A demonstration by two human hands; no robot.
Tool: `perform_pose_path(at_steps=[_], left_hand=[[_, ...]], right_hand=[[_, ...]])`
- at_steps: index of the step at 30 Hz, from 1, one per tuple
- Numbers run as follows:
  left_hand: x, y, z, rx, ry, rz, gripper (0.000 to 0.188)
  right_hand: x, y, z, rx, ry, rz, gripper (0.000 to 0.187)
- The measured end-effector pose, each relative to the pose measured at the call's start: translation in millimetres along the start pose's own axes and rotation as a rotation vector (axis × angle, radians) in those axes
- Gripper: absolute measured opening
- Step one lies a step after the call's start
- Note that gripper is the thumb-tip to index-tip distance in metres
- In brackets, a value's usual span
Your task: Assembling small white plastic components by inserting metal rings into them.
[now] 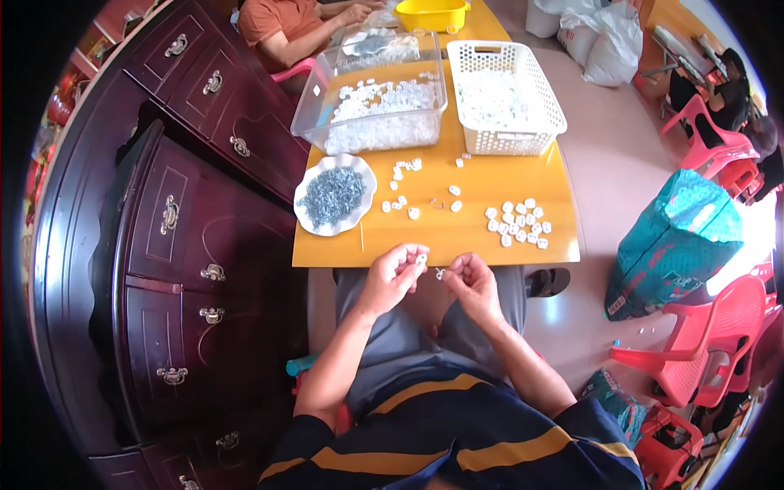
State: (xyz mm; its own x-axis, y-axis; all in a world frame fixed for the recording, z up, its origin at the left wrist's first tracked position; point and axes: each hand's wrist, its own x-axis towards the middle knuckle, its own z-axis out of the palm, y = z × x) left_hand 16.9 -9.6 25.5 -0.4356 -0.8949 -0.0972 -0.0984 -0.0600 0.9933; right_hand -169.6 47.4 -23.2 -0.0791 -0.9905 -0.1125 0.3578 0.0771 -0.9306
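Observation:
Just off the table's near edge, my left hand (392, 279) is closed, pinching a small white plastic piece (421, 259) between thumb and fingers. To its right, my right hand (477, 290) holds a tiny metal-and-white piece (439, 274) at its fingertips; its exact kind is too small to make out. The two pieces are apart. Ahead on the wooden table (327, 251) lie several loose white pieces (414, 214). A cluster of similar pieces (519, 222) spreads at the right. A scalloped white plate (302, 214) holds a heap of small grey metal pins or screws (333, 196).
A clear plastic bin (300, 122) and a white perforated basket (510, 144), both with white pieces inside, stand farther back. Beyond is a yellow basin (431, 15), near another person's arm (298, 45). A dark cabinet (204, 220) lines the left; a teal bag (674, 245) and red chairs (710, 343) stand right.

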Motion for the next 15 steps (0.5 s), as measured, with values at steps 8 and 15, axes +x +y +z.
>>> perform_pose_path(at_steps=[8, 15], left_hand=[[3.4, 0.5, -1.9, 0.011, -0.04, 0.081, 0.023], [4.5, -0.7, -5.3, 0.016, -0.075, 0.061, 0.024]], right_hand=[[3.1, -5.1, -2.3, -0.003, -0.043, -0.034, 0.013], [5.5, -7.8, -2.1, -0.01, -0.084, -0.011, 0.014]])
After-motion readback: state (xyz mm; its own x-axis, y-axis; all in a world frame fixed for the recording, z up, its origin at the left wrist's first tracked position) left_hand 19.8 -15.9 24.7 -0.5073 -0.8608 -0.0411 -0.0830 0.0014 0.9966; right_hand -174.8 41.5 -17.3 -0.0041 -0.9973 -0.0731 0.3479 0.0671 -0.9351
